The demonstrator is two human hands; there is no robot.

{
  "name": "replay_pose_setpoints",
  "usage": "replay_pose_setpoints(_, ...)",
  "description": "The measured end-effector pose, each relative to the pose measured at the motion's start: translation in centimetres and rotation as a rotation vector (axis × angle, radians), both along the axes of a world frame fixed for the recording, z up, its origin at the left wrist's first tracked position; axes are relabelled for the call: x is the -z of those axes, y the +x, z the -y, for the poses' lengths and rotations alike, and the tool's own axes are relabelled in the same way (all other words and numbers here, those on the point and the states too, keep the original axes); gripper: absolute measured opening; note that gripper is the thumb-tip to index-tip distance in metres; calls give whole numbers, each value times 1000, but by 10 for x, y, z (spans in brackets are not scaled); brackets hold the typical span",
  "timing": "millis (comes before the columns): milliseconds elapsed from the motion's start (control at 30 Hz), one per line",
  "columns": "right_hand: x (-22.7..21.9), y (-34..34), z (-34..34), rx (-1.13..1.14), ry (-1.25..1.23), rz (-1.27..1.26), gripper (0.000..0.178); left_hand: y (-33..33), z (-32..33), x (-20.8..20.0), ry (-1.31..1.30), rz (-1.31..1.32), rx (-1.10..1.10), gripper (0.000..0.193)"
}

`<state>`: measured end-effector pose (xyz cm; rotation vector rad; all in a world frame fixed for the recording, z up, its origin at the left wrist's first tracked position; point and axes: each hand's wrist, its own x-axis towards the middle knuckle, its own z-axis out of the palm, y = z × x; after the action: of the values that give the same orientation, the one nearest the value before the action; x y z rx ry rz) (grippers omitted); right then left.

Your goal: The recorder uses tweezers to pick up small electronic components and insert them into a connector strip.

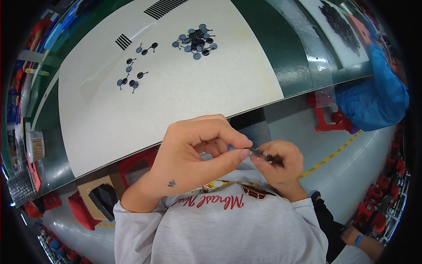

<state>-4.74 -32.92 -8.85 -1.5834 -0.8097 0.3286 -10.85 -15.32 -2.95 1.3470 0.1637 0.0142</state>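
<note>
Just past the table's near edge, my two hands meet in front of my shirt. My left hand (193, 152) is closed in a pinch, thumb and forefinger on a small grey-blue disc with a stem (231, 148), mostly hidden by the fingers. Closed too, my right hand (283, 165) grips a thin dark piece (265, 155) whose tip meets the left fingertips. Blur hides what kind of piece it is. On the white table sheet (176, 92) lie a heap of similar discs with stems (197, 40) and a looser group of them (132, 70).
Short black strips (123, 42) and a longer row of black strips (165, 8) lie at the far side. A tub of cotton swabs (36, 145) stands at the left edge. To the right are a blue bag (373, 97), a red stool (327, 119) and another person's arm (362, 242).
</note>
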Motion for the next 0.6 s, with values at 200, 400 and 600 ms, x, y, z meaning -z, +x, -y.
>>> replay_pose_setpoints(200,-1,0,1,-570,267,-1361,25,-5,-6,-3,-14,78,224,12)
replay_pose_setpoints(400,-7,-4,-3,-27,-26,-28,26,-5,-5,-3,137,21,34,12)
replay_pose_setpoints(600,1,6,-1,-591,298,-1193,16,-8,-8,-4,148,117,177,16)
